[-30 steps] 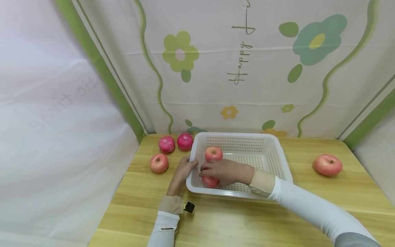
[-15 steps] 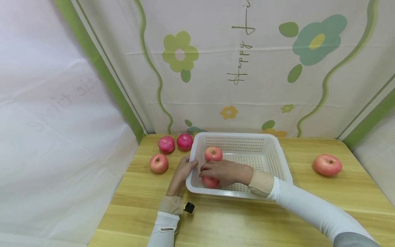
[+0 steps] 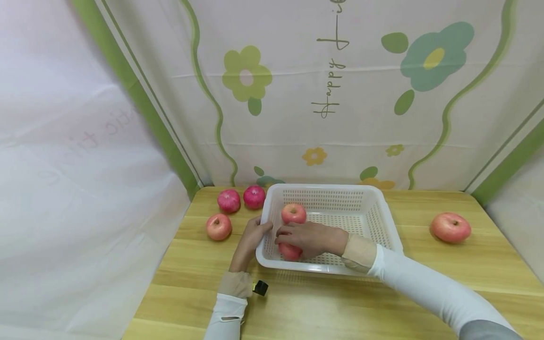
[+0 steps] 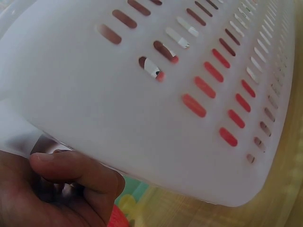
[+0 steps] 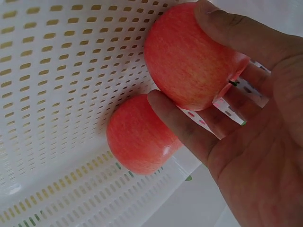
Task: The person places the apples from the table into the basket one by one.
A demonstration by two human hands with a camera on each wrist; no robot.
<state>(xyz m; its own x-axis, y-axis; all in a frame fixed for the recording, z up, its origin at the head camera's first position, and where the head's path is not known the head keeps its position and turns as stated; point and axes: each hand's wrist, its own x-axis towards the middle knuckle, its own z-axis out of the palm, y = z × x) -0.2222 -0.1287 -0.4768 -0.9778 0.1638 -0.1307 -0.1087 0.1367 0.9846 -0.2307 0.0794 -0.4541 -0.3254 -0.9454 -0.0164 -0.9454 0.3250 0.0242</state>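
Note:
A white plastic basket (image 3: 329, 267) with slotted walls stands on the table, and my left hand (image 3: 252, 236) grips its left rim. Inside, my right hand (image 3: 314, 237) reaches over from the right. Its thumb and fingers are around a red apple (image 5: 194, 56) at the near left of the basket, as the right wrist view shows. Right behind it sits a second apple (image 3: 293, 214), which the index fingertip overlaps in the right wrist view. Through the slots in the left wrist view, red fruit (image 4: 206, 87) shows behind the basket wall (image 4: 118, 109).
Left of the basket lie a pale red apple (image 3: 218, 227) and two magenta round fruits, one farther left (image 3: 229, 201) and one near the basket corner (image 3: 254, 197). A large apple (image 3: 451, 227) rests at the right of the wooden table (image 3: 323, 307). A printed curtain (image 3: 289, 118) hangs behind.

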